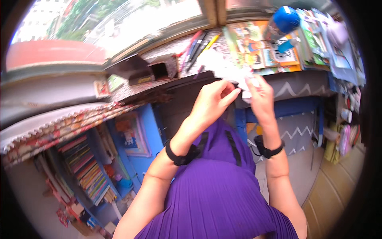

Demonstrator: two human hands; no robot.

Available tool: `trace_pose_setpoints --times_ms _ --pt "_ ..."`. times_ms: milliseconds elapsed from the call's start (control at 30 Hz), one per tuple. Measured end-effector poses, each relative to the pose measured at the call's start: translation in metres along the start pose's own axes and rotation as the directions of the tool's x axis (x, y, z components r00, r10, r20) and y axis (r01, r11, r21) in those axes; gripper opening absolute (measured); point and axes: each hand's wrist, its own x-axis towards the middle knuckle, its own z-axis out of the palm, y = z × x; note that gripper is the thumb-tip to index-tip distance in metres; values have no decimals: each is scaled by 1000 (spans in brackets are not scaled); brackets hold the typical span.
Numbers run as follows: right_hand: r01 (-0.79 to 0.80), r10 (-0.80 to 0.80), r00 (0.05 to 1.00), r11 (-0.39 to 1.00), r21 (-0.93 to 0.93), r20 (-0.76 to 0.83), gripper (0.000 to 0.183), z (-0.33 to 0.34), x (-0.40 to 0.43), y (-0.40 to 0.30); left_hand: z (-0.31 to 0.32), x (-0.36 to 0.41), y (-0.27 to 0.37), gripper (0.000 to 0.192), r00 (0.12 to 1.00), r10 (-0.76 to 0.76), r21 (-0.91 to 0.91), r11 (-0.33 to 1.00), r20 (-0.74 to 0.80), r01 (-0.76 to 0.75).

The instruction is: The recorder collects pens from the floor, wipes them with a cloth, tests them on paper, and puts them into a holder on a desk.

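Note:
A crumpled white sheet, overexposed and perhaps tissue or paper (220, 67), stretches over the edge of a speckled desk (131, 88). My right hand (260, 94) grips its near end between thumb and fingers. Close beside it on the left is my left hand (213, 98), thumb and index finger curled near each other; whether it holds a bit of the sheet cannot be told. Several pens and a yellow marker (212, 41) lie behind the sheet. An open dark box (161, 70) stands left of the pens. Both wrists wear black bands.
Picture books (247, 44), a blue-lidded container (285, 21) and a stack of books (319, 44) cover the desk's right part. A window runs along the back. Below left is a blue bookshelf (149, 128); a blue-framed stool or table (280, 109) stands below right.

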Motion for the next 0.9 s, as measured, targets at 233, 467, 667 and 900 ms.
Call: trace_pose_setpoints --times_ms 233,467,667,900 --pt "489 -477 864 719 -494 160 16 7 -23 -47 16 5 24 17 988 41 -440 892 -150 -103" --pt "391 -329 917 854 -343 226 12 8 -54 -63 -1 0 53 21 969 -230 -777 625 -91 75" --pt "-222 120 946 918 330 302 17 1 -71 -60 -9 -5 39 26 981 -177 -832 531 75 159" --pt "-279 158 931 889 364 329 16 -26 -75 -49 -33 -27 21 25 971 -127 -811 534 205 241"
